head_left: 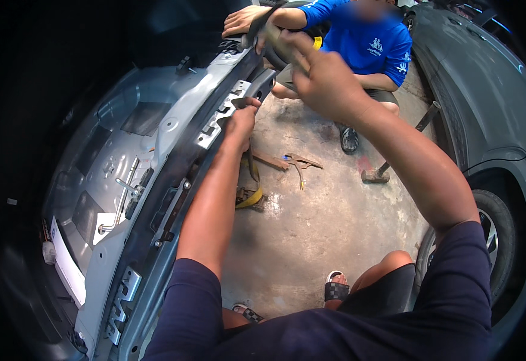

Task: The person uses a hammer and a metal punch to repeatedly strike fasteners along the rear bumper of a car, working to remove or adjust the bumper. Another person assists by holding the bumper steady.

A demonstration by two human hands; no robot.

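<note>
My left hand point(242, 124) is closed at the edge of the car's rear body panel point(200, 111), beside a silver toothed bracket point(224, 114). A dark flat piece point(239, 103) shows at its fingertips; what the fingers grip is partly hidden. Raised above and to the right, my right hand point(329, 81) is closed around a blurred tan tool point(294, 53) that looks like a hammer. Its far end is smeared by motion near the co-worker's arm, so its shape is unclear.
A co-worker in a blue shirt point(368, 45) sits just ahead, one hand point(244, 20) on the car body. On the concrete floor are a long-handled sledgehammer point(375, 175), metal hooks point(302, 162) and a yellow strap point(250, 198). A grey car point(485, 84) stands at right.
</note>
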